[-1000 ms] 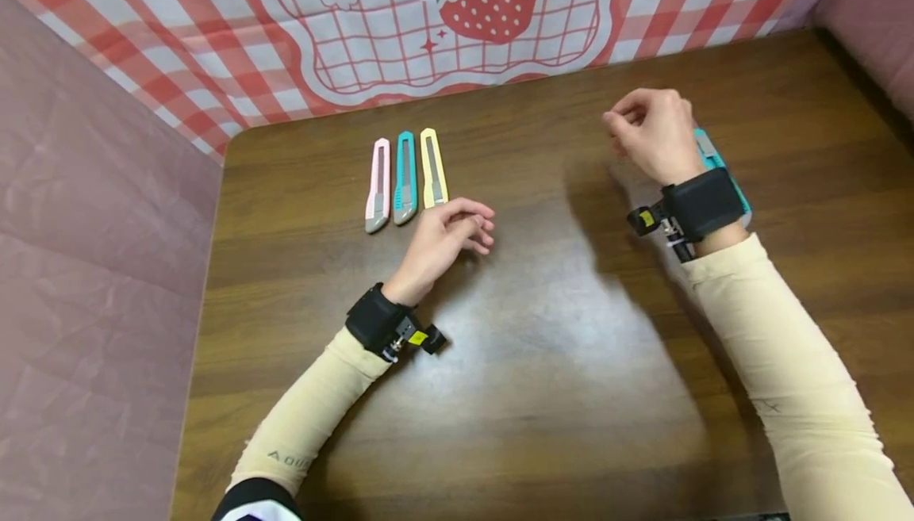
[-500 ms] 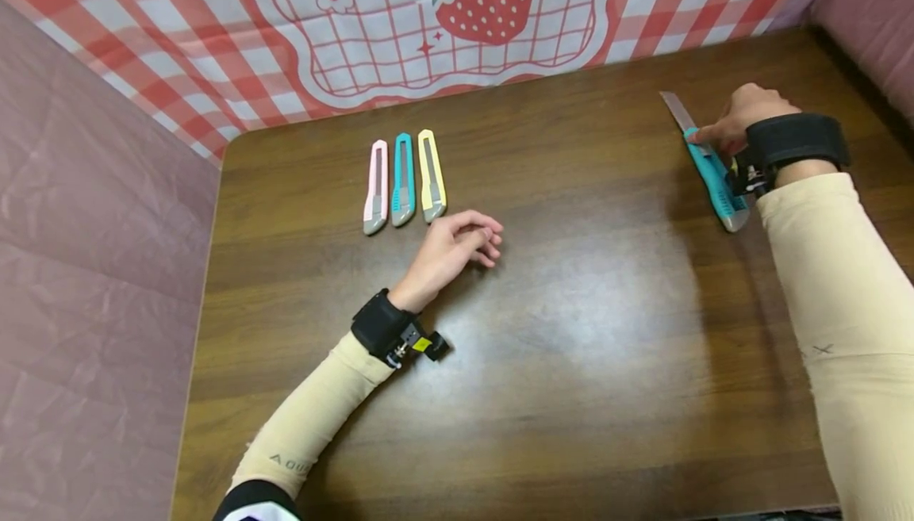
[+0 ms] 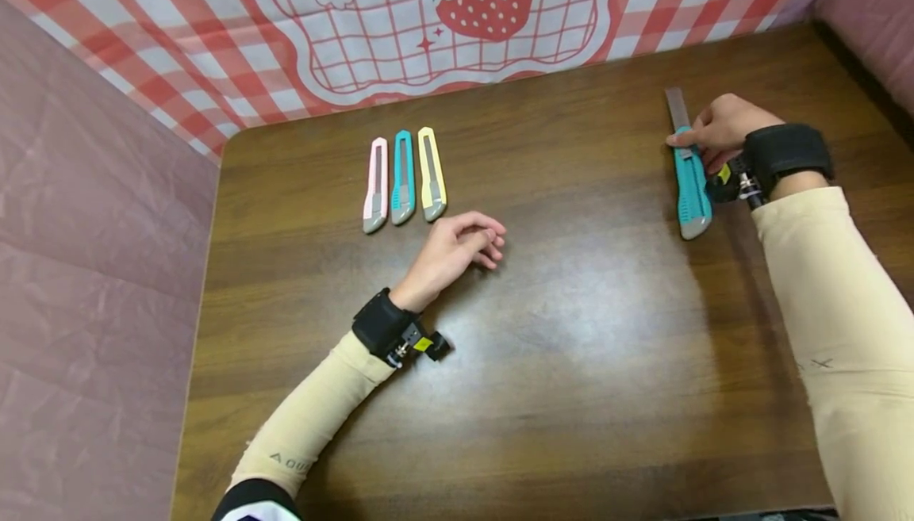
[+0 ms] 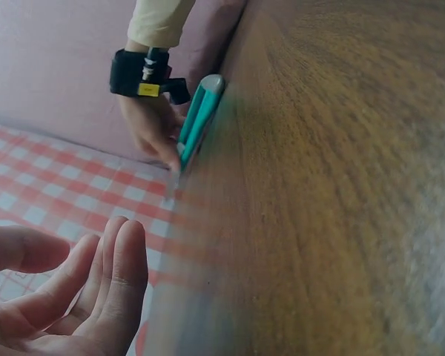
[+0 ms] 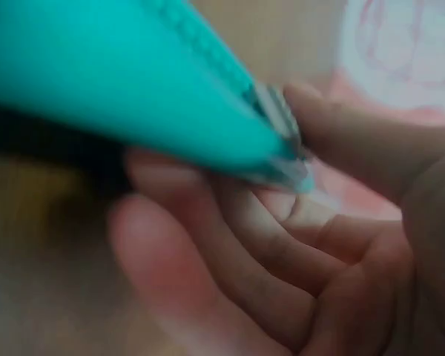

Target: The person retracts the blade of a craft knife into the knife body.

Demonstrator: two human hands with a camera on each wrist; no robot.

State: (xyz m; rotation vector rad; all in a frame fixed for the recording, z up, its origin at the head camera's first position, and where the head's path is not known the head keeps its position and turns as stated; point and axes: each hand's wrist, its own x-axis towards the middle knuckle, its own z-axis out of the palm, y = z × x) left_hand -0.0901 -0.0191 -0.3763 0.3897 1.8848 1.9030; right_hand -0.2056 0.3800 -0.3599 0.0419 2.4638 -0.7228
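Observation:
My right hand (image 3: 731, 124) pinches a large teal utility knife (image 3: 691, 188) near its blade end, at the right of the table. Its blade (image 3: 676, 107) sticks out toward the back cloth and its grey butt points toward me. Close up in the right wrist view, the teal handle (image 5: 133, 81) lies between thumb and fingers. My left hand (image 3: 457, 251) rests near the table's middle, fingers loosely curled around nothing. Just beyond it lie three smaller utility knives side by side: pink (image 3: 376, 185), teal (image 3: 403, 178) and yellow (image 3: 432, 174).
The brown wooden table (image 3: 543, 410) meets a red-and-white checked cloth (image 3: 186, 29) with a strawberry print at the back. Pink fabric (image 3: 86, 267) hangs at the left, and more stands at the far right. Black camera bands sit on both wrists.
My right hand has moved right to the large teal utility knife and taken hold of it. The knife has shifted slightly left and turned straighter. The left hand has barely moved.

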